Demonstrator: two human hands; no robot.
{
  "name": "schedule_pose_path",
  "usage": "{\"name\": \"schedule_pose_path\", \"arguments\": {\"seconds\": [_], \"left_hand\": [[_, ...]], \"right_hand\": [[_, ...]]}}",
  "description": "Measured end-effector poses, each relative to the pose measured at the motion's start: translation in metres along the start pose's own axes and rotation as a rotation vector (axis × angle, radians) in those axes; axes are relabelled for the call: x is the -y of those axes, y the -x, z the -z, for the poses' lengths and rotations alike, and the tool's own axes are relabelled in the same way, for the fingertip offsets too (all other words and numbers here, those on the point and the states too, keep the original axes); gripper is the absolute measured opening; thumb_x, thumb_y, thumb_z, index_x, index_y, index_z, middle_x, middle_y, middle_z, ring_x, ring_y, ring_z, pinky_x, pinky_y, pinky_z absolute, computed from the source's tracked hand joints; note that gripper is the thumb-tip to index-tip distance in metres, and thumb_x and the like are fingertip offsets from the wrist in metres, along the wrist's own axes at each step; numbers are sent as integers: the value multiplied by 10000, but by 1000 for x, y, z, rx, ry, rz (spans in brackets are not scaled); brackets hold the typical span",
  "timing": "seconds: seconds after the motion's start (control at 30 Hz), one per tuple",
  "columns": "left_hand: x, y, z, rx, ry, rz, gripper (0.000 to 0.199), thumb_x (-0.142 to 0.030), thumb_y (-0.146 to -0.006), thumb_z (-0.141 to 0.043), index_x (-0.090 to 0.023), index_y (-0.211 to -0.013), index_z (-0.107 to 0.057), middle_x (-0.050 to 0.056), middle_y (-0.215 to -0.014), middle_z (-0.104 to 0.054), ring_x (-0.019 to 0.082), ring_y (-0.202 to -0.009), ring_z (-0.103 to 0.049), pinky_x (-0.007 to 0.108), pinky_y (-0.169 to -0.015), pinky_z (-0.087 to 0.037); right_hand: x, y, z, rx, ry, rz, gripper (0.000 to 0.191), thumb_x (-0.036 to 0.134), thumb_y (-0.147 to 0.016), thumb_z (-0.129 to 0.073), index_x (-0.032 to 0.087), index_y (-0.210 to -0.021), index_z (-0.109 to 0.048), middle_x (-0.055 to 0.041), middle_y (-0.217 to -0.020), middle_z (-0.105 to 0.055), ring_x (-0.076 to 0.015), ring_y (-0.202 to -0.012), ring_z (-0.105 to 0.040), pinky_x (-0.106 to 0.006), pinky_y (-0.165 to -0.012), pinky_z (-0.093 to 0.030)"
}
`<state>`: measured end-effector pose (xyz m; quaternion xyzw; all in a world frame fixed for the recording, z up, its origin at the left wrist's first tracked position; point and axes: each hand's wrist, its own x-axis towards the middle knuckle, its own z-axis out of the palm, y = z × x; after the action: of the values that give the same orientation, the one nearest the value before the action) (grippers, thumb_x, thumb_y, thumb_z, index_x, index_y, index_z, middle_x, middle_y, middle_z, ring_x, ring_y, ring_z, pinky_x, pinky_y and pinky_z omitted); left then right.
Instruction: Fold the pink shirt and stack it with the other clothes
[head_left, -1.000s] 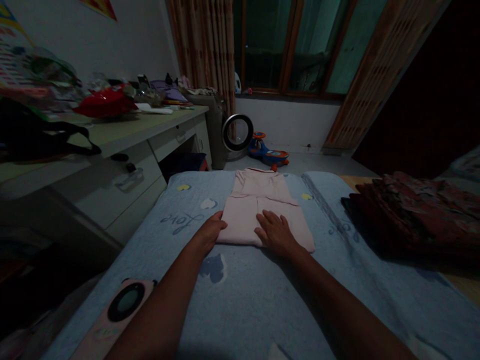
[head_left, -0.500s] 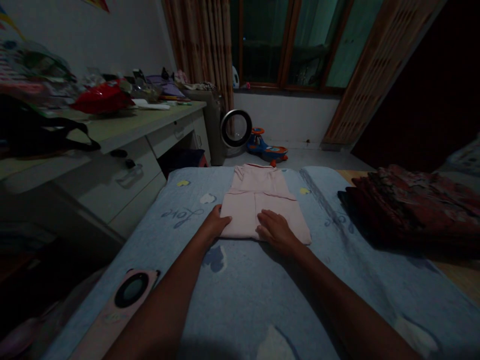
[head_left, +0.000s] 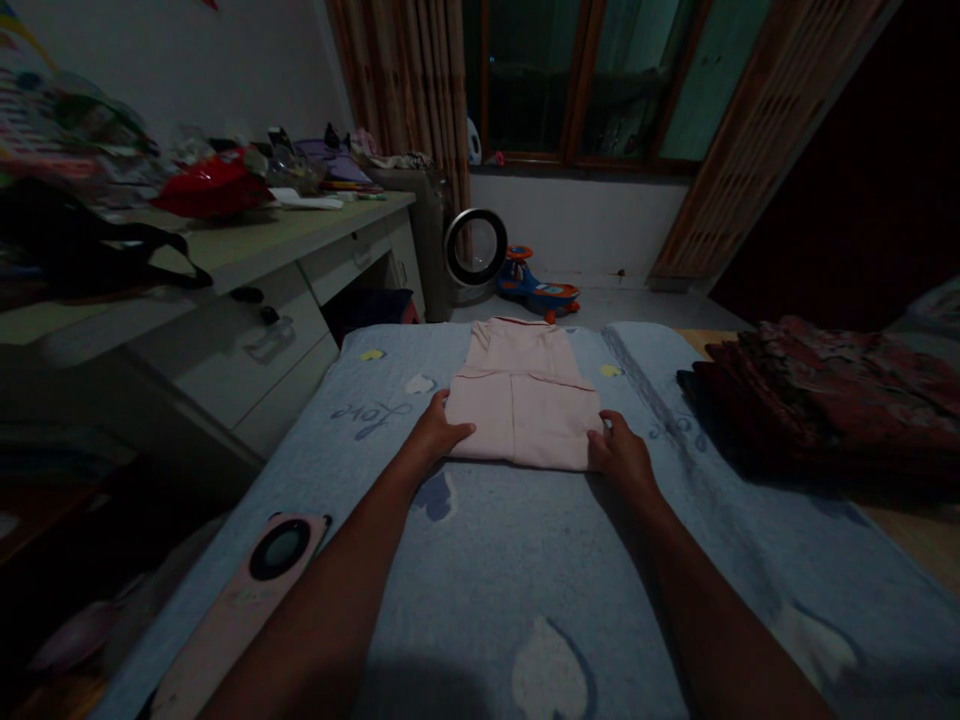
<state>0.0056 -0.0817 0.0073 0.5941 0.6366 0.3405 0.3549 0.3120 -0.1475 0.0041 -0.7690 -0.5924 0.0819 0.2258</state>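
The garment (head_left: 521,415) is pale pink, folded into a neat block with its near part doubled up over a longer panel; a seam runs down the middle of the near part, and a thin dark line edges the far end. It lies flat on the bed (head_left: 480,590), near the middle.

The left hand (head_left: 439,428) grips the garment's left edge, thumb on top and fingers at the side, partly open. The right hand (head_left: 624,452) is at the right edge near the close corner, fingers curled, thumb and fingers slightly apart around the cloth.

The bed has a light blue cover with pale and dark heart shapes, yellow spots and the word "Love". A pink phone (head_left: 259,590) lies on it beside the left forearm. To the right is a stack of dark red, patterned cloth (head_left: 832,410).

Left of the bed stands a desk (head_left: 300,240) with drawers, crowded with a red bag (head_left: 214,187) and a black strap (head_left: 169,255). Beyond are an open round washer door (head_left: 476,248), a blue and orange ride-on toy (head_left: 536,285), curtains (head_left: 409,90) and a dark window (head_left: 577,90). The room is dim.
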Motion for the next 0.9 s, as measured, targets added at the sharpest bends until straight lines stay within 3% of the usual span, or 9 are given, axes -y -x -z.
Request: {"name": "schedule_pose_path", "arguments": {"seconds": [0.1, 0.2, 0.3, 0.4, 0.5, 0.57, 0.7, 0.8, 0.9], "left_hand": [[4, -1, 5, 49, -58, -13, 878, -252, -627, -798, -164, -1403, -397, 145, -1303, -594, 265, -1111, -607, 367, -974, -455], [2, 3, 8, 96, -260, -13, 935, -311, -645, -792, -150, -1451, -345, 167, -1296, -596, 290, -1134, -598, 372, -962, -459], [-10, 16, 3, -67, -570, -119, 873, -359, -720, -732, -135, -1463, -334, 204, -1305, -572, 352, -1187, -551, 463, -985, -430], [-25, 33, -17, -256, -736, -455, 617, -333, -869, -578, -155, -1433, -402, 182, -1424, -481, 332, -1338, -413, 510, -1119, -283], [-30, 47, -44, -80, -766, -782, 498, -363, -958, -445, -211, -1432, -422, 84, -1531, -388, 253, -1445, -264, 458, -1192, -178], [-26, 52, -60, 72, -780, -858, 528, -457, -958, -441, -247, -1442, -414, 43, -1569, -333, 259, -1473, -193, 474, -1192, -178], [-13, 52, -73, 240, -780, -818, 583, -531, -944, -443, -287, -1469, -375, 29, -1586, -302, 285, -1472, -195, 518, -1175, -200], [-11, 51, -72, 295, -758, -807, 565, -490, -954, -443, -306, -1481, -356, 21, -1594, -281, 283, -1477, -181, 530, -1176, -189], [-13, 51, -69, 323, -739, -793, 542, -457, -954, -457, -330, -1474, -367, 11, -1593, -283, 285, -1480, -172, 537, -1178, -176]], "right_hand": [[1, 0, 0, 16, -58, -7, 447, 311, -881, -459, 186, -1309, -485, -60, -884, -693, -207, -752, -641, -277, -668, -409], [0, 2, -1, 59, 9, 2, 485, 313, -872, -473, 180, -1339, -466, -76, -899, -694, -219, -754, -641, -284, -656, -395], [-2, 5, -3, 46, 91, 23, 517, 322, -878, -475, 162, -1369, -440, -106, -965, -690, -244, -819, -641, -304, -671, -404], [-4, 6, -5, -113, 174, 116, 498, 312, -862, -506, 132, -1325, -485, -152, -1097, -649, -273, -966, -608, -340, -769, -433], [-2, 5, -6, -311, 226, 224, 422, 301, -877, -498, 124, -1256, -544, -179, -1226, -591, -300, -1111, -546, -404, -911, -414], [2, 4, -9, -343, 207, 337, 400, 298, -924, -439, 130, -1273, -538, -173, -1316, -556, -287, -1213, -499, -431, -1004, -366], [9, 8, -21, -86, 215, 497, 466, 325, -982, -336, 170, -1410, -439, -125, -1499, -425, -249, -1390, -349, -473, -1124, -237], [9, 7, -28, 124, 263, 408, 525, 414, -996, -305, 191, -1464, -384, -105, -1557, -339, -260, -1425, -300, -494, -1125, -232], [6, -4, -25, 194, 293, 302, 572, 471, -993, -296, 171, -1477, -363, -125, -1573, -299, -276, -1440, -268, -502, -1116, -241]]}}
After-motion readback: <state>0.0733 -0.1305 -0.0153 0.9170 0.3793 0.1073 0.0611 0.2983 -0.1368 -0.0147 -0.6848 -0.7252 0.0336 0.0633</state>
